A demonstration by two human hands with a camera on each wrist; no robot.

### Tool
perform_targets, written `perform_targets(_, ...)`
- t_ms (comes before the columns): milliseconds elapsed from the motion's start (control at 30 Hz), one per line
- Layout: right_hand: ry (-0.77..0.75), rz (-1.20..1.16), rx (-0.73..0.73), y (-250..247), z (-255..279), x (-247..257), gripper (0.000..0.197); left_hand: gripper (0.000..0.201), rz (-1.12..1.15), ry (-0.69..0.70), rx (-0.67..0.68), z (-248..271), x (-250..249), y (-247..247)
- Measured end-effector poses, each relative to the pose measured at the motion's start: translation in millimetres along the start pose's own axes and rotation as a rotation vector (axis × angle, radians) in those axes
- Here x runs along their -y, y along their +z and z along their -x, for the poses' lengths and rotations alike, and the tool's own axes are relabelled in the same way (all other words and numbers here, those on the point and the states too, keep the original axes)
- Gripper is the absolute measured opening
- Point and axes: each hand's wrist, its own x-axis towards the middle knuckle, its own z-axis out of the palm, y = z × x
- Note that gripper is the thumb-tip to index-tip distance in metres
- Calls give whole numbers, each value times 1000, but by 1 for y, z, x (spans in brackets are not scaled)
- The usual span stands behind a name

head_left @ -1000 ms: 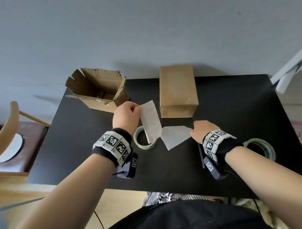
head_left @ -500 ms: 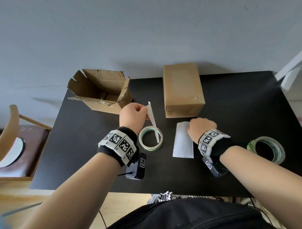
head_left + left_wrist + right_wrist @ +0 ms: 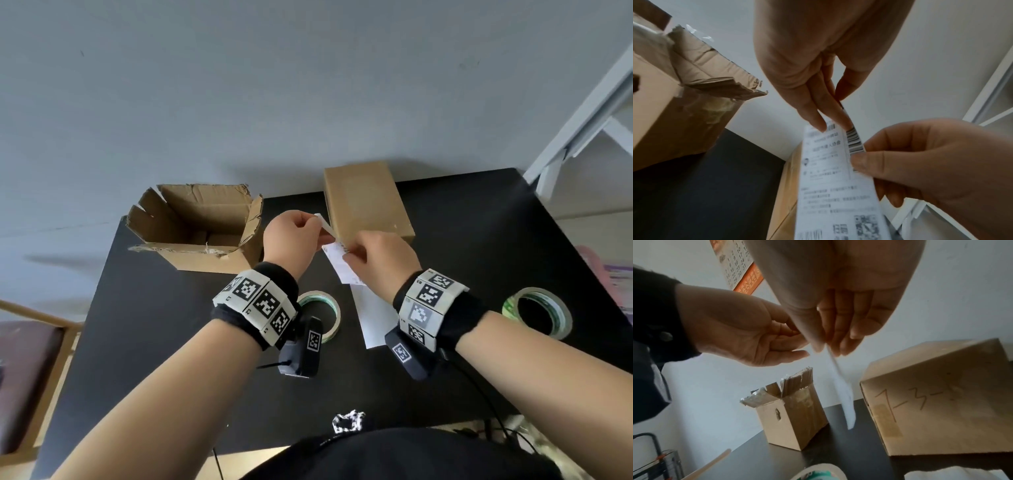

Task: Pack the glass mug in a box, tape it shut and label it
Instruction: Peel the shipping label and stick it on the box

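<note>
A plain grey-white wall (image 3: 308,85) rises behind the black worktop (image 3: 479,240), lit softly and evenly. To the left stands a wooden chair (image 3: 30,342) with a dark brown seat. At the right, a white frame (image 3: 582,113) leans up along the wall. An orange-edged calendar (image 3: 735,264) hangs on the wall.

Bare forearms, black wristbands (image 3: 287,274) wrapped in white tiles printed with black square codes, small black cameras (image 3: 303,349) with cables slung beneath each wrist, dark top (image 3: 394,455).
</note>
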Motion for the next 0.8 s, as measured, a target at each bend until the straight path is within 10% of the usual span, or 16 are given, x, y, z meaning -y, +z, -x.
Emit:
perform_targets(267,227,-248,-183,-21,-16,-15,21,23,107,116,32,-18,-9,2)
perform_targets(800,455,-408,-161,-23,-112,-84,24,58,-794,354,228,-67,16,25)
